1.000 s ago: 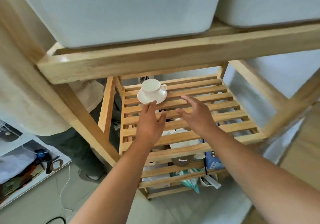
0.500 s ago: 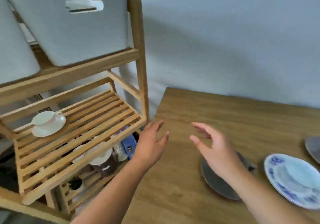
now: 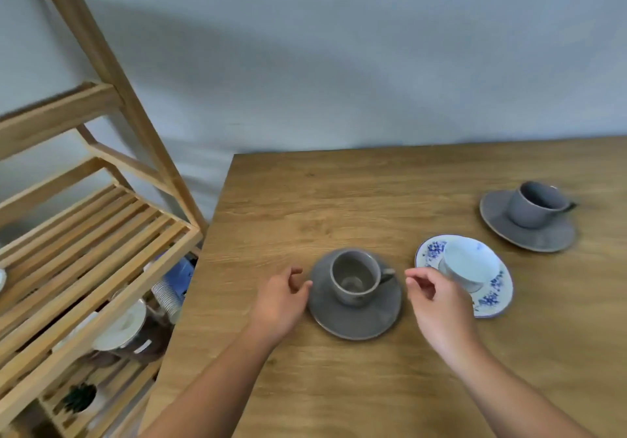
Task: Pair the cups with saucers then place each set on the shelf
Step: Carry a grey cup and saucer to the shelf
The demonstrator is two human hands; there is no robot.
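Fingers of left hand (image 3: 281,302) and right hand (image 3: 437,305): loosely curled, spread apart, gripping nothing, one either side of near grey saucer (image 3: 353,322) carrying grey cup (image 3: 354,276). Three paired sets on surface (image 3: 339,200): this one; blue-patterned saucer (image 3: 492,297) with white cup (image 3: 470,269) just right; far-right grey set (image 3: 529,217). None of these shelved yet. Shelf (image 3: 88,251) stands left, slats mostly bare; surface's left edge near.

My wooden desk (image 3: 339,200) stands against a plain grey wall (image 3: 339,47). A stack of ribbed paper cups (image 3: 166,297) lies low at my left, beside a blue packet (image 3: 181,273).
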